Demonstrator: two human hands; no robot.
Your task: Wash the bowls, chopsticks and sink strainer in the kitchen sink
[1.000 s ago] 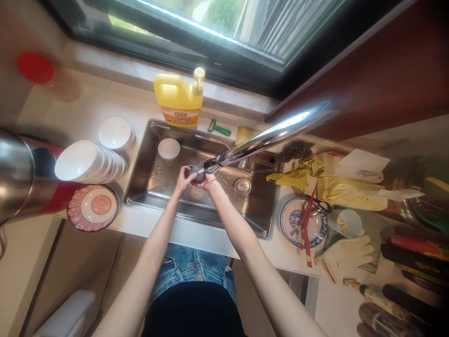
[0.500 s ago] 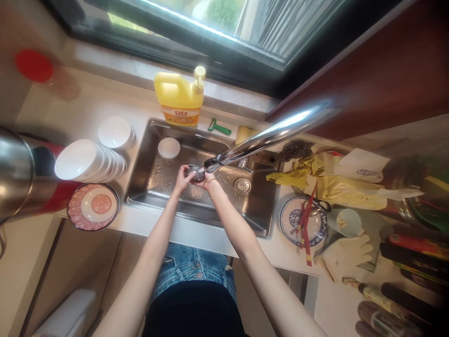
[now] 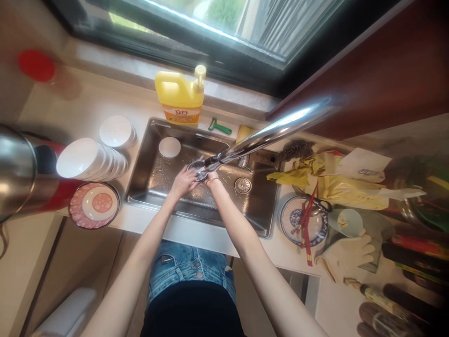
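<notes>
Your right hand (image 3: pixel 212 179) has its fingers grasping the edge of a round metal strainer (image 3: pixel 201 174) under the tap (image 3: pixel 266 135), while your left hand (image 3: pixel 183 182) touches its near left side, though whether those fingers grip cannot be told. Around them is the sink (image 3: pixel 159 177), with a white bowl (image 3: pixel 170 147) in the far left corner; stacked bowls (image 3: pixel 79 158) stand left on the table (image 3: pixel 189 230)

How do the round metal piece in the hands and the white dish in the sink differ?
The metal piece is grey with holes; the dish is white. The metal piece is held by the left hand and right hand beneath the tap; the dish lies untouched toward the sink back. Both look round.
</notes>
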